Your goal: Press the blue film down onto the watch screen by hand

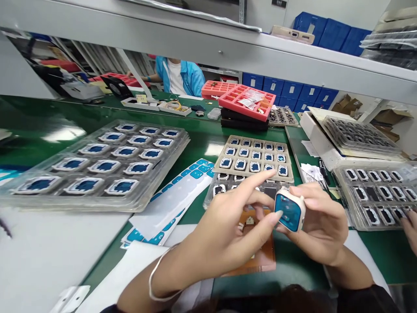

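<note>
My right hand [322,228] grips a small white square watch case [291,211] with a blue film on its face, held just above the green bench. My left hand [228,230] is beside it, thumb tip touching the blue face and index finger stretched out over the case's top edge. Under both hands lies an orange-brown fixture pad [260,256]. Just behind the hands sits a beige tray [254,158] of small blue-faced parts, stacked on a clear tray.
A stack of clear trays [97,163] with blue-filmed cases fills the left. Sheets of blue stickers [176,204] lie beside it. Clear trays of dark parts [378,195] stand at the right, with another person's fingers [411,228] at their edge. Red and black trays [247,106] sit farther back; a person in blue sits beyond.
</note>
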A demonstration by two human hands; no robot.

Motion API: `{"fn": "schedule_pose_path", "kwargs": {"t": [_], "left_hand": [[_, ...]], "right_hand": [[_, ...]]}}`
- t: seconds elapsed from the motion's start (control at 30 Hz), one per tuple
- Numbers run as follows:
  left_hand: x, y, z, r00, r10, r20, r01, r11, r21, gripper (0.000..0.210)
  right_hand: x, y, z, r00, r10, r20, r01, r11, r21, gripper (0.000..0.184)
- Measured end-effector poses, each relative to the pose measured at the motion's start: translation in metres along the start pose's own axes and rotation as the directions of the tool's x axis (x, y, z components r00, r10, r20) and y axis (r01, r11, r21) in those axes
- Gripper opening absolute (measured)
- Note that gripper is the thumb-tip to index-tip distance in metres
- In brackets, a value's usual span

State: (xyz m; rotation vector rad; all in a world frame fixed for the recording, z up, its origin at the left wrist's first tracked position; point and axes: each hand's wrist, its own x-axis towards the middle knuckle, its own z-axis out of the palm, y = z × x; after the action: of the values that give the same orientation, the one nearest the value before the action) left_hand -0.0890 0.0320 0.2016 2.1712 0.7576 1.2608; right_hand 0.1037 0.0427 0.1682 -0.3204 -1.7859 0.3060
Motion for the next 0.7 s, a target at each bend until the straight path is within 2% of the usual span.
{"fn": "schedule_pose_path", "kwargs": {"t": [0.07,0.13,0.2,0.4,0.7], "left_hand": [[0.0012,0.0024,0.0000,0.999,-0.023,0.041,0.025,0.998,-0.051,0.040],[0.0029,0.0031,0.0002,0.995,-0.025,0.098,0.031,0.997,-0.065,0.022],[0.0042,0.0021,0.0007,0.988,-0.034,0.151,0.044,0.997,-0.068,0.016],[0.0039,-0.0031,0.0040,0.972,-0.112,0.208,0.125,0.991,-0.050,0.025],[0.0040,-0.0039,0.0077,0.984,-0.080,0.161,0.066,0.994,0.089,0.031]], "right_hand": [[0.0007,0.0000,-0.0004,0.997,-0.073,-0.009,0.072,0.995,-0.064,0.068],[0.0011,-0.0004,-0.0007,0.997,-0.080,-0.008,0.080,0.995,-0.063,0.071],[0.0015,-0.0007,-0.0010,0.996,-0.084,-0.010,0.083,0.995,-0.060,0.071],[0.0032,0.0014,-0.0029,0.992,-0.117,0.042,0.120,0.988,-0.101,0.061],[0.0048,0.0007,-0.0042,0.992,-0.077,0.103,0.090,0.989,-0.121,0.055]]}}
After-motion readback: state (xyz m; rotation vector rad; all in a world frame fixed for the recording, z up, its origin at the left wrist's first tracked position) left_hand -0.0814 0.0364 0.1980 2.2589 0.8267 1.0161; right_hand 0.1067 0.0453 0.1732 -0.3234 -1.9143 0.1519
